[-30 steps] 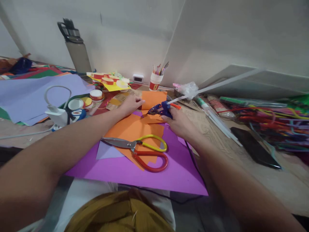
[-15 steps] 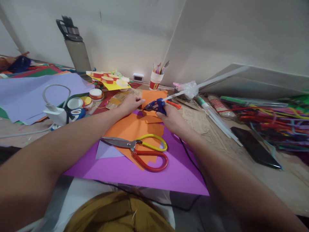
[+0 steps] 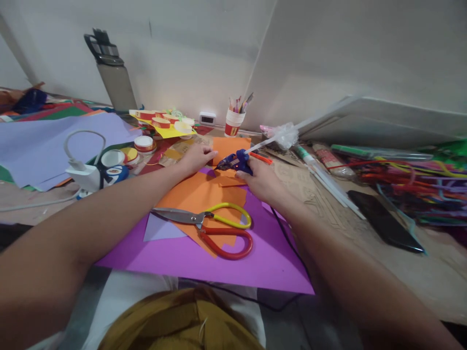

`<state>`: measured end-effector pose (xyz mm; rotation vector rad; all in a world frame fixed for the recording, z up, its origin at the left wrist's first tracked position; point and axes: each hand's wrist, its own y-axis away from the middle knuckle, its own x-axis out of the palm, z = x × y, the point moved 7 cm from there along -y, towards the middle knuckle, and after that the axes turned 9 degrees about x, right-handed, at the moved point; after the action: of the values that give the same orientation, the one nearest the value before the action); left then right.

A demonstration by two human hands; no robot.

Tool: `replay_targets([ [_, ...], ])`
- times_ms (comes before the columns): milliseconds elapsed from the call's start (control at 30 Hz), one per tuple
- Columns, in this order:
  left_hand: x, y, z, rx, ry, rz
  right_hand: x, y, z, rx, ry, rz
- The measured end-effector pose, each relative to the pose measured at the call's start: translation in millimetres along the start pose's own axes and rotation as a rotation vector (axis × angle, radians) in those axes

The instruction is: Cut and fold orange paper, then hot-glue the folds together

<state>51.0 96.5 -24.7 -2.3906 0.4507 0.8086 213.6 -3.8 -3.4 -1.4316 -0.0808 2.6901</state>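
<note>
My right hand (image 3: 260,177) is wrapped round a blue hot glue gun (image 3: 241,162), whose nozzle points left; a long white glue stick (image 3: 262,143) runs out of its back. Across from it, my left hand (image 3: 197,158) has its fingers closed at the left edge of a piece of orange paper (image 3: 231,146), close to the nozzle. The fingertips are partly hidden. Nearer to me, scissors (image 3: 197,218) with one yellow and one red handle lie on an orange sheet (image 3: 193,192). Beneath are a lilac piece (image 3: 162,229) and a large purple sheet (image 3: 219,272).
Left are a white plug adapter (image 3: 85,175), tape rolls (image 3: 144,143), lilac sheets (image 3: 54,146) and a bottle (image 3: 116,82). Behind stand a cup of pens (image 3: 234,122) and a small clock (image 3: 207,118). Right lie glue sticks (image 3: 330,184), a phone (image 3: 385,218) and pipe cleaners (image 3: 419,189).
Both hands stay almost where they were, the glue gun's nozzle still close to the left fingers. The whole view has shifted very slightly.
</note>
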Motion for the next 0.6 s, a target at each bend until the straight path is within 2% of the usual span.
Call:
replay_targets([
  [367, -3.3, 1.0, -6.7, -0.007, -0.04, -0.004, -3.2, 2.7, -4.9, -0.022, 0.032, -0.004],
  [600, 1.5, 0.6, 3.0, -0.021, 0.01, 0.005, -1.7, 0.6, -4.4, -0.01, -0.003, -0.016],
])
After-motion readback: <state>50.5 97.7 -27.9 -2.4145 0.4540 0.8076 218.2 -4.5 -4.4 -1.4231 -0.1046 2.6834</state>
